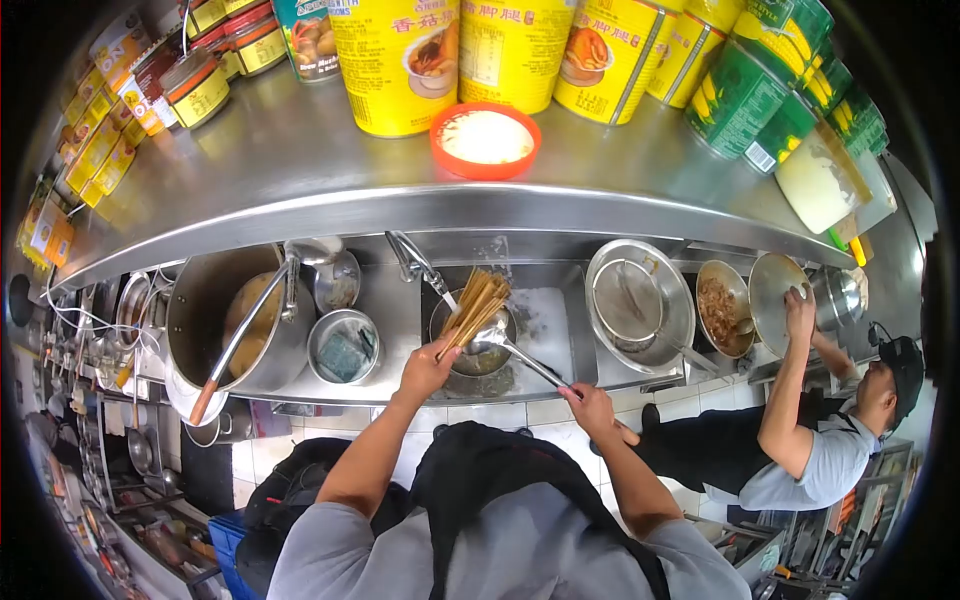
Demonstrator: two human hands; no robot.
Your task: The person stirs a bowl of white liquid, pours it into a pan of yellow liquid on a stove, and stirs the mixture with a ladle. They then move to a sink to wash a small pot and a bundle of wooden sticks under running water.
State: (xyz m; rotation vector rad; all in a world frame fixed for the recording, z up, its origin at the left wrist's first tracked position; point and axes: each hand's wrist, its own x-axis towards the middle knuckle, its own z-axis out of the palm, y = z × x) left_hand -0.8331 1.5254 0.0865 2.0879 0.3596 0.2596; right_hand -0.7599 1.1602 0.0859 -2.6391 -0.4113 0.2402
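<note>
My left hand is closed around the lower end of a bamboo wok brush, a bundle of thin tan sticks fanning upward. In my right hand is the handle of a metal ladle, with a wooden end sticking out past the fist. The ladle's bowl lies beside the brush, over a round metal pan in the sink. A faucet reaches down close to the brush. Whitish foam or water spreads to the right of the pan.
Left of the sink stand a large stockpot and a small pot. A strainer in a basin and a pan of brown food are on the right. A co-worker handles a metal bowl. Yellow cans line the shelf.
</note>
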